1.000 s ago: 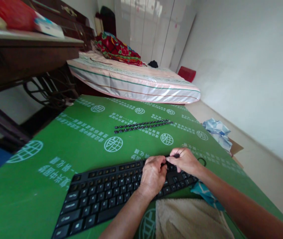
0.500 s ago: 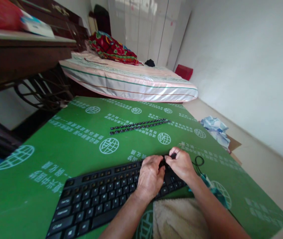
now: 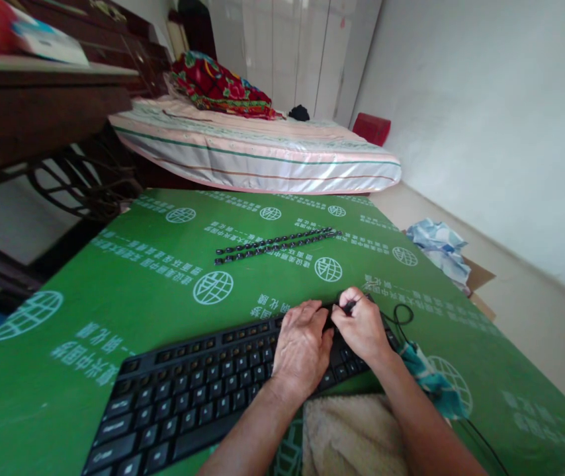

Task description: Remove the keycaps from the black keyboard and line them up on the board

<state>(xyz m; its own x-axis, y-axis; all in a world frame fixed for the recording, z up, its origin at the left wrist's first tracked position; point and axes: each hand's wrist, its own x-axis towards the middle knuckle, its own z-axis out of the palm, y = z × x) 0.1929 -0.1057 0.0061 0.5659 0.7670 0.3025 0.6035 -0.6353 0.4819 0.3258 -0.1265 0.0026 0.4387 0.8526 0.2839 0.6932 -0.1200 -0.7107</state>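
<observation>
The right hand (image 3: 362, 325) pinches a small black piece (image 3: 349, 305) between thumb and forefinger, just above the far right end of the black keyboard (image 3: 203, 390). The left hand (image 3: 302, 347) rests curled on the keys beside it, holding nothing that I can make out. The keyboard lies on a green sheet (image 3: 153, 291) printed with white globe logos and Chinese lettering. Beyond the keyboard, two black bead strips (image 3: 275, 242) lie with open sheet around them. A beige towel (image 3: 352, 436) sits nearer than the keyboard, and a black cable (image 3: 401, 316) loops to its right.
</observation>
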